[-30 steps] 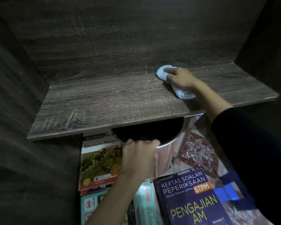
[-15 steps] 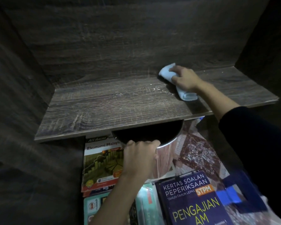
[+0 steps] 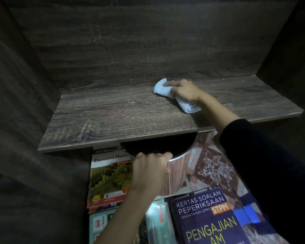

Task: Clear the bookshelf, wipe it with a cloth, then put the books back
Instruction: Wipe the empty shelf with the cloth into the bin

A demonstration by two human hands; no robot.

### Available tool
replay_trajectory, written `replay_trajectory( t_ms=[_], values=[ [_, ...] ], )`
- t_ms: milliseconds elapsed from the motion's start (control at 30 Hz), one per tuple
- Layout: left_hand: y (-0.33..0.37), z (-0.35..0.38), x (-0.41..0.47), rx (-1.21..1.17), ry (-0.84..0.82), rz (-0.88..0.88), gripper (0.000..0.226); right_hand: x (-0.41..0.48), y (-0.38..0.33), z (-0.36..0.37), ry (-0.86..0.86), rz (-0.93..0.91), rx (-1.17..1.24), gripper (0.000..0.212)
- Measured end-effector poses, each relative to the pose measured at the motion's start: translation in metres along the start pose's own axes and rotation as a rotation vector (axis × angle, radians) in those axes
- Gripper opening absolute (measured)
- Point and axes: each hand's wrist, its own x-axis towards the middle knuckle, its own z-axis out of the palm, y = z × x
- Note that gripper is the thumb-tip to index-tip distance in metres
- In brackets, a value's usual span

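Right hand (image 3: 183, 91) presses cloth (image 3: 167, 92) lying diagonally on shelf (image 3: 113, 113)

The left hand (image 3: 151, 170) hid part of a shiny pot (image 3: 176, 170). The shelf (image 3: 113, 118) hid its far half. The bottom edge cut off the blue book (image 3: 206, 219).

Dim, warped edges, soft focus
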Motion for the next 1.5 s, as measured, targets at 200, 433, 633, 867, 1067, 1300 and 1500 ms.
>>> replay_trajectory(
  t_ms=[200, 433, 633, 867, 1067, 1300, 1500],
  values=[
    [-0.001, 0.004, -0.001, -0.003, -0.008, 0.020, 0.033, -0.010, -0.009, 0.014, -0.076, -0.086, 0.074, 0.047],
    [-0.001, 0.005, -0.007, -0.022, 0.027, 0.037, 0.013, -0.038, -0.019, 0.024, -0.176, -0.158, 0.110, 0.048],
    [-0.003, 0.002, -0.012, -0.025, -0.033, 0.071, 0.037, -0.063, -0.027, 0.032, -0.255, -0.208, 0.137, 0.044],
    [-0.004, 0.002, -0.033, 0.080, -0.055, 0.091, 0.006, -0.093, -0.030, 0.022, -0.141, -0.168, 0.401, 0.044],
    [-0.012, 0.004, -0.048, 0.085, -0.053, 0.154, 0.018, -0.089, 0.002, -0.002, 0.197, 0.030, 0.029, 0.043],
    [-0.022, 0.001, -0.055, 0.035, -0.043, 0.168, 0.037, -0.096, -0.001, 0.035, 0.197, 0.014, -0.334, 0.050],
    [-0.023, -0.006, -0.059, 0.029, 0.007, 0.193, 0.037, -0.106, -0.024, 0.065, 0.147, -0.106, -0.421, 0.052]
  ],
)
